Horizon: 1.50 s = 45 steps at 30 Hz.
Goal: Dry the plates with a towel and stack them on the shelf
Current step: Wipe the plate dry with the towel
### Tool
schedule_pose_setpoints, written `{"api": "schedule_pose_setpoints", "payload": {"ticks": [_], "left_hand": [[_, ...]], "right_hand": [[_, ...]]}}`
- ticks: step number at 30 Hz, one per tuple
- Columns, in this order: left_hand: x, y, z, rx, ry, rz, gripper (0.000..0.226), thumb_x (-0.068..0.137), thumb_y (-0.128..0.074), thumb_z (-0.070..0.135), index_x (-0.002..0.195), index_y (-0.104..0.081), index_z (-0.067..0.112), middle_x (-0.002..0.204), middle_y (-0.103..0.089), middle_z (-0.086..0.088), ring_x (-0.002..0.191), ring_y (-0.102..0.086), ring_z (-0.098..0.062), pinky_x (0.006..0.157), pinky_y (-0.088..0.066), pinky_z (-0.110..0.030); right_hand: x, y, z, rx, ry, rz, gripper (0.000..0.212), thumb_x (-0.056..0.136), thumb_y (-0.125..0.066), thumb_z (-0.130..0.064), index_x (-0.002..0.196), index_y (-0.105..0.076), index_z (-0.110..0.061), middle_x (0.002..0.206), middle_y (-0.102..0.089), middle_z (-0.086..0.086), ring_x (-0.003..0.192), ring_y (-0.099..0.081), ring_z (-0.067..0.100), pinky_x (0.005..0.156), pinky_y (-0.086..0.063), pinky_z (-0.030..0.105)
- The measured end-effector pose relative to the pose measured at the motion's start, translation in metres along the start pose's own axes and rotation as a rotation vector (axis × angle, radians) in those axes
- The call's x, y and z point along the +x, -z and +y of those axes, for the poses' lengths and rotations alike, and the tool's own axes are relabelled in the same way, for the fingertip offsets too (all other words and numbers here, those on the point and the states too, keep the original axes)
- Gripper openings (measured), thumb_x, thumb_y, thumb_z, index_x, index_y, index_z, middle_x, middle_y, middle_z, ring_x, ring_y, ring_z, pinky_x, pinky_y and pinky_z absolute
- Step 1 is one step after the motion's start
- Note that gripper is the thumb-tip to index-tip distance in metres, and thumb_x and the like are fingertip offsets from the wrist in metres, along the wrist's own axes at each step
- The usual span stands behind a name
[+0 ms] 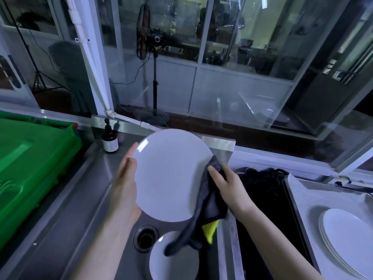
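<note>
Nearest, lower plate (177, 265): a white plate is seen lying flat in the sink (76, 203), just beside the drain (145, 237); its upper edge is overlapped in view by the loose end of the towel (211, 201).
Towel: dark grey with a yellow patch; it is bunched against the right rim of the held plate (171, 174), and its tail is left hanging down.
Right hand (228, 186): it is clenched on the towel, with the thumb laid over the cloth at the plate's edge.
Left hand (125, 184): the held plate is grasped at its left rim, with the thumb set on the front face; the fingers behind are hidden.
Held plate: white and round, it is tipped up toward the viewer and kept above the sink between the two hands.
Stack of plates (347, 239): several white plates are piled on a pale tray (302, 190) at the right, well apart from the held plate.
Green bin (30, 158): set close against the sink's left side.
Bottle (110, 138): dark, pump-topped, stood upright at the sink's back corner.
Fan (144, 31): seen upright on its stand, farthest back.
</note>
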State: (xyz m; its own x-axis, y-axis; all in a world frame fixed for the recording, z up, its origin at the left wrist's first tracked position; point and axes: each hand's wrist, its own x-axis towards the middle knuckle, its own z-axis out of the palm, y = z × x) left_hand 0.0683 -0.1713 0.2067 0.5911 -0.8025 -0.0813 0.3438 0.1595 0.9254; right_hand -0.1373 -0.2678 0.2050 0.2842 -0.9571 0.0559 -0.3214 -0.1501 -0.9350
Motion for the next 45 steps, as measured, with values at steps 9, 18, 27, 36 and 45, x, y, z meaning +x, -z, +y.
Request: {"api": "schedule_pose_setpoints", "payload": {"ticks": [9,18,27,36,45], "left_hand": [[0.006,0.010,0.014,0.308,-0.131,-0.192,0.036,0.101,-0.044,0.036,0.122,-0.062,0.059,0.122,-0.065,0.033,0.119,-0.058,0.005,0.103,-0.043,-0.034],[-0.005,0.008,0.007,0.249,-0.136,-0.133,0.037,0.106,-0.046,0.024,0.121,-0.067,0.051,0.127,-0.066,0.026,0.125,-0.056,0.000,0.100,-0.044,-0.030],[0.009,0.020,0.008,0.306,-0.117,-0.140,0.038,0.107,-0.042,0.030,0.121,-0.063,0.058,0.123,-0.063,0.035,0.115,-0.055,0.014,0.096,-0.042,-0.029],[0.020,0.008,0.013,0.633,-0.084,-0.371,0.027,0.089,-0.063,0.047,0.113,-0.058,0.059,0.085,-0.065,0.023,0.080,-0.056,0.007,0.076,-0.041,-0.022],[-0.026,0.001,-0.035,0.180,-0.121,0.098,0.032,0.083,-0.060,0.050,0.115,-0.063,0.048,0.107,-0.072,0.023,0.097,-0.064,0.009,0.081,-0.049,-0.015]], "right_hand": [[0.022,0.000,-0.038,-0.160,0.251,-0.037,0.036,0.089,-0.070,-0.021,0.124,-0.063,-0.024,0.117,-0.068,-0.012,0.114,-0.059,0.002,0.100,-0.041,0.018],[0.034,0.000,-0.045,-0.120,0.203,-0.178,0.021,0.087,-0.073,-0.022,0.100,-0.063,-0.035,0.094,-0.068,-0.027,0.091,-0.058,-0.019,0.085,-0.041,0.007],[0.005,-0.011,-0.007,0.268,0.054,-0.132,0.018,0.091,-0.067,-0.013,0.106,-0.065,-0.022,0.103,-0.074,-0.006,0.101,-0.068,0.010,0.087,-0.053,0.024],[0.026,0.002,-0.034,-0.216,0.288,-0.325,0.031,0.081,-0.079,-0.020,0.110,-0.068,-0.024,0.102,-0.071,-0.015,0.097,-0.062,-0.005,0.092,-0.045,0.015],[-0.004,-0.020,0.014,0.547,-0.080,0.199,0.007,0.089,-0.069,-0.016,0.092,-0.070,-0.022,0.095,-0.074,0.004,0.092,-0.068,0.017,0.082,-0.056,0.031]]}}
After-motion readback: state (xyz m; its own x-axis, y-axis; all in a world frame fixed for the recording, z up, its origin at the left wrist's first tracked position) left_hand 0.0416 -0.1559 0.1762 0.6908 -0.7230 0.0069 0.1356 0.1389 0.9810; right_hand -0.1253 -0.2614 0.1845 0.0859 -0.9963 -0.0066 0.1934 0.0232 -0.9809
